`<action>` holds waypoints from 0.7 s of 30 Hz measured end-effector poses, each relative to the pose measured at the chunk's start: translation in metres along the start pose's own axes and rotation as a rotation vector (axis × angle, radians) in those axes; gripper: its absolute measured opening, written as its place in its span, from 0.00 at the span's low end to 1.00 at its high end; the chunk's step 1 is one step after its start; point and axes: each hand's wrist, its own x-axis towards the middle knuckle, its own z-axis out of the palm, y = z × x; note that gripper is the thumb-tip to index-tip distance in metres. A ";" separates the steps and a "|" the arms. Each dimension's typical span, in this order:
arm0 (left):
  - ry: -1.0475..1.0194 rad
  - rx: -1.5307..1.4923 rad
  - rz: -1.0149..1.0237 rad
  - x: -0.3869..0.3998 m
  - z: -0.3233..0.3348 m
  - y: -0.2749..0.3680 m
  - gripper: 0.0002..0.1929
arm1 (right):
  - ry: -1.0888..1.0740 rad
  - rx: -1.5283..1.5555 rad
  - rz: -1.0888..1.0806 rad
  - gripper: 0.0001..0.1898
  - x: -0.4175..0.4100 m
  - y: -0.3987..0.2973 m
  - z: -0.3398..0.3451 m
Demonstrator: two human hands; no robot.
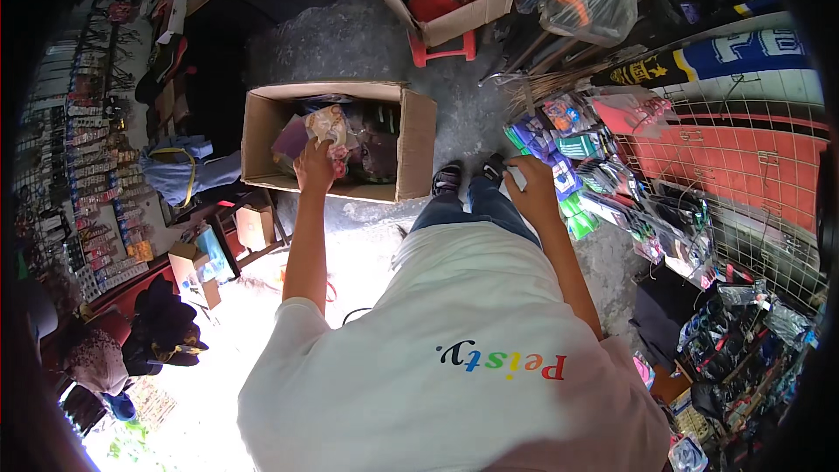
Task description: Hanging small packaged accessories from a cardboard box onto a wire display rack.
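My left hand [314, 167] reaches over the near wall of an open cardboard box [417, 144] on the floor. Its fingertips pinch the edge of a clear plastic packet with beige, patterned contents [328, 123]. Purple, pink and dark packaged goods lie around that packet inside the box; the lower ones are hidden. On the other side of my body, my right hand [529, 185] hangs beside my leg with curled fingers around a small whitish thing [516, 177], whose kind I cannot tell. Behind that hand are hanging plastic-packed goods [564, 174].
A second cardboard box [459, 23] with colourful fabric items rests on a red plastic stool [442, 49]. Small goods cover a rack [98, 164] at left. A wire grid [741, 190] with packaged goods stands at right. My sandalled feet [448, 180] are between box and grid.
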 end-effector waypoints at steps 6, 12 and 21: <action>-0.145 0.020 -0.103 0.006 -0.003 -0.024 0.32 | -0.003 -0.009 -0.026 0.10 -0.019 -0.014 0.011; -0.352 0.110 -0.138 0.001 -0.022 -0.020 0.41 | 0.058 0.002 -0.006 0.09 -0.030 -0.018 0.023; -0.371 0.092 -0.156 -0.013 0.002 -0.019 0.31 | 0.075 0.051 -0.027 0.09 -0.025 -0.030 0.035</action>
